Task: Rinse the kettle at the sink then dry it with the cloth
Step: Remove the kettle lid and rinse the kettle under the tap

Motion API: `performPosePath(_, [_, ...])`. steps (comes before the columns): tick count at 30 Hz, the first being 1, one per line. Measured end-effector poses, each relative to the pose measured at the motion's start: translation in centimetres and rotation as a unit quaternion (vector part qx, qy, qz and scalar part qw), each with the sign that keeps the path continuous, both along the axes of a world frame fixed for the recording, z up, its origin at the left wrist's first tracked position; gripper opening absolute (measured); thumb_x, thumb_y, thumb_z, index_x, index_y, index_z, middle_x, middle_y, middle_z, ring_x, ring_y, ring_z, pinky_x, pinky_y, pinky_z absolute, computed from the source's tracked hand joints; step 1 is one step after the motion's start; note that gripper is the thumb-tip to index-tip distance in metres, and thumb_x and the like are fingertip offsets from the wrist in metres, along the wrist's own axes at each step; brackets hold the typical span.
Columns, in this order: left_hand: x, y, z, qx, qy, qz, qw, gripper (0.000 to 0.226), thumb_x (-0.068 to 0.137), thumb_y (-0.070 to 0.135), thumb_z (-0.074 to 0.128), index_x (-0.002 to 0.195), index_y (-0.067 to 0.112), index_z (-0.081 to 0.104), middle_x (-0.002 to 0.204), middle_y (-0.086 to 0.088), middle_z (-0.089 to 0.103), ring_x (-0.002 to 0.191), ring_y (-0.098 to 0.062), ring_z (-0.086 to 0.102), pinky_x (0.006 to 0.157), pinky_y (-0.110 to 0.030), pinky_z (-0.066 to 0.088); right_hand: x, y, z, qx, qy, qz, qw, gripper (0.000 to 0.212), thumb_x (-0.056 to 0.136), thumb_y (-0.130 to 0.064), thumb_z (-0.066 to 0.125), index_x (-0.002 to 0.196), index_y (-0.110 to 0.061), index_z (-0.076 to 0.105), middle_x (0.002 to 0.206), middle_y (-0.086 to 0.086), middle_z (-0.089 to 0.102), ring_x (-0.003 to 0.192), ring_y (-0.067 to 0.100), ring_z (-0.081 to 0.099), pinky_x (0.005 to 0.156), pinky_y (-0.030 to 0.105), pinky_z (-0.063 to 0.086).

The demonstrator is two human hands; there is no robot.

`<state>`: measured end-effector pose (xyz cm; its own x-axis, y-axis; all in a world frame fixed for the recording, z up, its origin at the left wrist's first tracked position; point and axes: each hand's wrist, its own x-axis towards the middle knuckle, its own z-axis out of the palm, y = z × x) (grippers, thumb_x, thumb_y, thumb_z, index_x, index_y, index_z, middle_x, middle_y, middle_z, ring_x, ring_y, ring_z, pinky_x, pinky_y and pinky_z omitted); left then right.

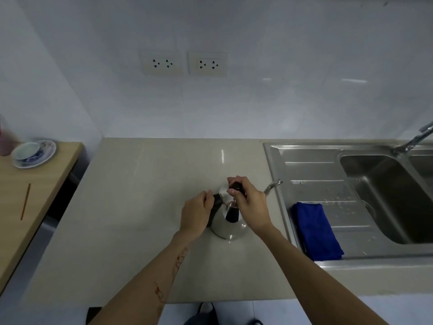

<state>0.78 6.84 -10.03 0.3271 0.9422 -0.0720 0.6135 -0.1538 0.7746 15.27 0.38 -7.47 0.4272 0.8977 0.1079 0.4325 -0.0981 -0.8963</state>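
Note:
A shiny steel kettle (230,227) with a thin curved spout (273,186) stands on the beige counter (140,207), left of the sink. My left hand (198,213) is wrapped around its black side handle. My right hand (249,202) pinches the black knob of the lid on top. A folded blue cloth (315,229) lies on the steel draining board (311,170), to the right of the kettle. The sink basin (384,195) and tap (414,139) are at the far right.
A wooden side table (35,195) at the left carries a blue-patterned cup and saucer (34,152), a pink cup and a thin stick. Two double wall sockets (184,64) sit above the counter. A small steel ring-shaped item lies by the basin's edge.

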Motion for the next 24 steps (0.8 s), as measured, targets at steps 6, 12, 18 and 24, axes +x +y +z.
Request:
performPosePath(6, [0.0,-0.1,0.2,0.001,-0.008,-0.003,1.000,0.047,0.102,0.036,0.037,0.069,0.006,0.050,0.059,-0.008,0.054,0.056,-0.024,0.051,0.054,-0.033,0.038,0.4,-0.2,1.5,0.009,0.069,0.008,0.998,0.013,0.093,-0.007,0.063,0.106,-0.012,0.065,0.114,0.001,0.072,0.094,0.009,0.069,0.066,0.020,0.060])
performPosePath(12, [0.0,0.0,-0.2,-0.002,-0.017,0.000,1.000,0.052,0.102,0.040,0.035,0.073,0.002,0.055,0.062,-0.011,0.058,0.059,-0.028,0.055,0.057,-0.037,0.044,0.6,-0.1,1.5,0.017,0.098,0.009,0.995,0.014,0.093,-0.011,0.064,0.106,-0.014,0.066,0.111,0.008,0.073,0.100,0.020,0.069,0.068,0.025,0.061])
performPosePath(18, [0.4,-0.5,0.1,-0.001,-0.024,0.011,1.000,0.052,0.102,0.039,0.036,0.073,0.000,0.055,0.062,-0.010,0.056,0.057,-0.022,0.051,0.056,-0.033,0.039,2.3,0.0,1.0,0.046,0.172,-0.007,0.984,0.012,0.096,-0.015,0.061,0.102,-0.023,0.067,0.110,-0.001,0.074,0.104,0.018,0.070,0.090,0.041,0.057])
performPosePath(24, [0.4,-0.3,0.3,-0.008,0.007,0.011,1.000,0.060,0.101,0.045,0.037,0.068,0.001,0.060,0.062,-0.011,0.062,0.057,-0.020,0.054,0.054,-0.029,0.038,1.8,-3.6,-0.2,0.143,0.258,-0.192,0.936,0.018,0.097,-0.016,0.059,0.112,-0.009,0.064,0.114,-0.002,0.072,0.098,0.011,0.070,0.072,0.025,0.060])
